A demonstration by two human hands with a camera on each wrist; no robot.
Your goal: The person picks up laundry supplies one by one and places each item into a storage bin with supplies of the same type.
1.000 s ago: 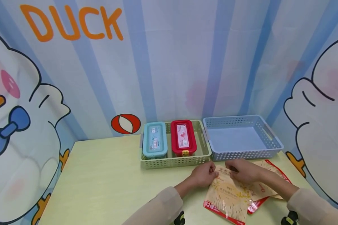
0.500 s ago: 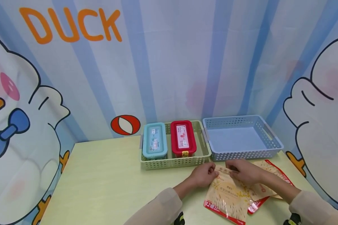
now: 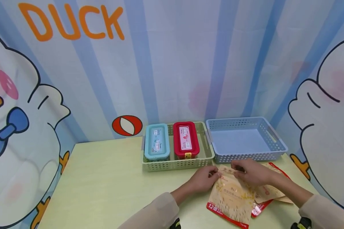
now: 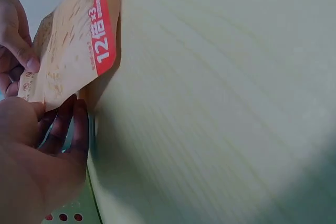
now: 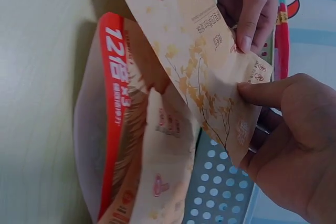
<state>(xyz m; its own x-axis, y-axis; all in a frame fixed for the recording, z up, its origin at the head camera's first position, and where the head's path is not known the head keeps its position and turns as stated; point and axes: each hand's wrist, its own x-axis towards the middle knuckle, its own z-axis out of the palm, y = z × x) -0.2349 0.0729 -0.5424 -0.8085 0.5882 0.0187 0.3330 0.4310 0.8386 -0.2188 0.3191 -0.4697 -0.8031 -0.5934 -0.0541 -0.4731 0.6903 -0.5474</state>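
A beige packet (image 3: 230,198) with a red bottom band, printed with plants and "12", is raised at its top edge just in front of the baskets. My left hand (image 3: 202,179) pinches its upper left corner between thumb and fingers. At the upper right part, my right hand (image 3: 253,172) grips the same edge, thumb on the printed face in the right wrist view. Other beige and red packets (image 5: 163,166) lie on the table beneath and to the right, partly hidden by the right hand and forearm.
Behind the hands stands a green basket (image 3: 177,164) holding a blue-lidded box (image 3: 157,141) and a red-lidded box (image 3: 186,140). A blue basket (image 3: 246,157) sits to its right. The pale yellow table (image 3: 109,184) extends left, with a duck-print curtain (image 3: 177,63) behind.
Both wrists have shifted slightly outward, the left to the left and the right to the right. The packet stays nearly in place, still held by both hands.
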